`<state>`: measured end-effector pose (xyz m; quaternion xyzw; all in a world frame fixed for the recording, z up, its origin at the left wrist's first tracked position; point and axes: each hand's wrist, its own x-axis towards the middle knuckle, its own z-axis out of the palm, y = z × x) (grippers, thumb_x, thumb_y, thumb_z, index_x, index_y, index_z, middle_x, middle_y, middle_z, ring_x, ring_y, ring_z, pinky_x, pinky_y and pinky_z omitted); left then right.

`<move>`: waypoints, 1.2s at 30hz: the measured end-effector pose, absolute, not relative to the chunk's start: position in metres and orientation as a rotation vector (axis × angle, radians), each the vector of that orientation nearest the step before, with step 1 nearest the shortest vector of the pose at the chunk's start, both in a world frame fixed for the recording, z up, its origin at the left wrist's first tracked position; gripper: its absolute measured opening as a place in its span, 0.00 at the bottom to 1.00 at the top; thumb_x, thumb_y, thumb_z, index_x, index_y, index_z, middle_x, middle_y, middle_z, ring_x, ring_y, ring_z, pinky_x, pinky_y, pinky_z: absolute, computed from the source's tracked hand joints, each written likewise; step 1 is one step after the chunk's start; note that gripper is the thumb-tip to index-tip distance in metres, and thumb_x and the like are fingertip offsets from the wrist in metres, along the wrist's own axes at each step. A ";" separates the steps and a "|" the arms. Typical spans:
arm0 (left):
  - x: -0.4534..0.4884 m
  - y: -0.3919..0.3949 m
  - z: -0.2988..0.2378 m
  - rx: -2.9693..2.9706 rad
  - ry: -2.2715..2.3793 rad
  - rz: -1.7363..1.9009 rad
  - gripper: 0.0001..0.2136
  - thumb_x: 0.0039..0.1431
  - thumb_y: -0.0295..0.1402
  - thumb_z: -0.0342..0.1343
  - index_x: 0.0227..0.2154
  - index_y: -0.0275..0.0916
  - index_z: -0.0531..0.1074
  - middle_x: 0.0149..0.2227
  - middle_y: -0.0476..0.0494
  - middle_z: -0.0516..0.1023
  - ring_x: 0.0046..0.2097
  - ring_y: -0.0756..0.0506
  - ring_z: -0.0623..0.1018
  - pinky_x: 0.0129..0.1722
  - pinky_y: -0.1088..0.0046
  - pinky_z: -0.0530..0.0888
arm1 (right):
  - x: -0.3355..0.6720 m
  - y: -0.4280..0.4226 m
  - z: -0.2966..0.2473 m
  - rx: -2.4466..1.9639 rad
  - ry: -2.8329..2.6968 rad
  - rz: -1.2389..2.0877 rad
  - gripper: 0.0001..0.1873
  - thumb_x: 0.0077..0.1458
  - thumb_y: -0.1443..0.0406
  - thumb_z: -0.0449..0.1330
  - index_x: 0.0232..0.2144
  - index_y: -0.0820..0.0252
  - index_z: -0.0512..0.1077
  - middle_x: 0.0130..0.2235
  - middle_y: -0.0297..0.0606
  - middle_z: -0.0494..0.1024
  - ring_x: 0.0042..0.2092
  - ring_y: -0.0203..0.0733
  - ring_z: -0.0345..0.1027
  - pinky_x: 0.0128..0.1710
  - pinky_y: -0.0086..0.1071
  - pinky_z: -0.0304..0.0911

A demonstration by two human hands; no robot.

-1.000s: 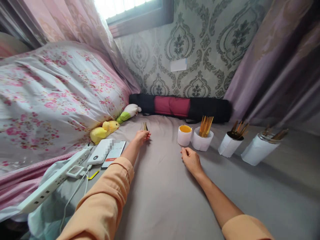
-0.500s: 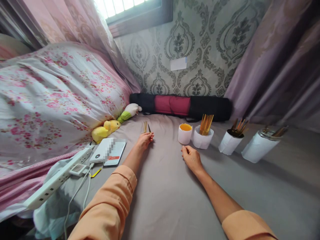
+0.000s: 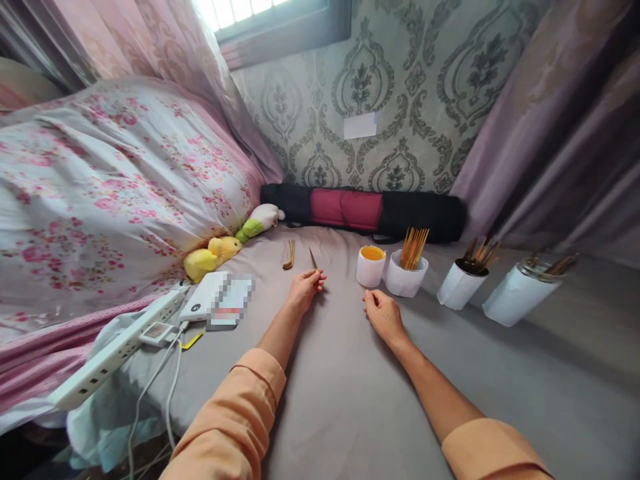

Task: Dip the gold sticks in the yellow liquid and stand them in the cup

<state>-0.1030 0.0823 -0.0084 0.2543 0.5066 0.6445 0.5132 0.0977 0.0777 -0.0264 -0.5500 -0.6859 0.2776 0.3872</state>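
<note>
My left hand point(image 3: 307, 285) rests on the grey bed sheet point(image 3: 350, 400), fingers pinched on one thin brown stick point(image 3: 313, 259) that points up and away. A small bundle of similar sticks point(image 3: 289, 255) lies on the sheet just left of it, apart from the hand. My right hand point(image 3: 383, 315) lies loosely curled on the sheet, holding nothing I can see, just in front of a white cup with an orange inside point(image 3: 371, 266). Beside that cup stands a white cup full of orange sticks point(image 3: 406, 275).
Two more white-wrapped containers with brown sticks, one point(image 3: 459, 285) upright-tilted and a jar point(image 3: 515, 298), stand at the right. A black and red roll point(image 3: 365, 211) lies along the wall. At left are a floral quilt point(image 3: 110, 187), plush toys point(image 3: 213, 253), a phone point(image 3: 231, 303), a power bank point(image 3: 200, 303) and a power strip point(image 3: 115, 350).
My left hand has moved right, away from the stick bundle, which now lies on the sheet; only one stick stays in its fingers. My right hand has stayed still.
</note>
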 end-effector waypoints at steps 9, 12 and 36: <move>-0.069 0.068 -0.012 0.622 1.134 1.556 0.08 0.48 0.27 0.59 0.32 0.30 0.71 0.28 0.40 0.74 0.23 0.56 0.69 0.22 0.80 0.66 | 0.098 0.077 -0.025 -1.365 -1.753 0.706 0.21 0.54 0.54 0.46 0.26 0.61 0.71 0.22 0.38 0.74 0.24 0.37 0.66 0.24 0.27 0.54; -0.063 0.064 -0.012 0.630 1.123 1.560 0.08 0.46 0.27 0.60 0.32 0.30 0.71 0.28 0.40 0.74 0.23 0.56 0.69 0.22 0.80 0.66 | 0.098 0.076 -0.025 -1.361 -1.753 0.714 0.21 0.54 0.54 0.46 0.26 0.61 0.71 0.23 0.38 0.74 0.24 0.37 0.66 0.25 0.27 0.55; -0.033 0.027 -0.007 0.931 1.245 1.570 0.15 0.46 0.33 0.57 0.38 0.31 0.73 0.28 0.44 0.74 0.23 0.54 0.69 0.21 0.80 0.66 | 0.101 0.076 -0.024 -1.262 -1.759 0.827 0.18 0.53 0.54 0.49 0.29 0.61 0.70 0.23 0.36 0.74 0.22 0.35 0.65 0.24 0.27 0.58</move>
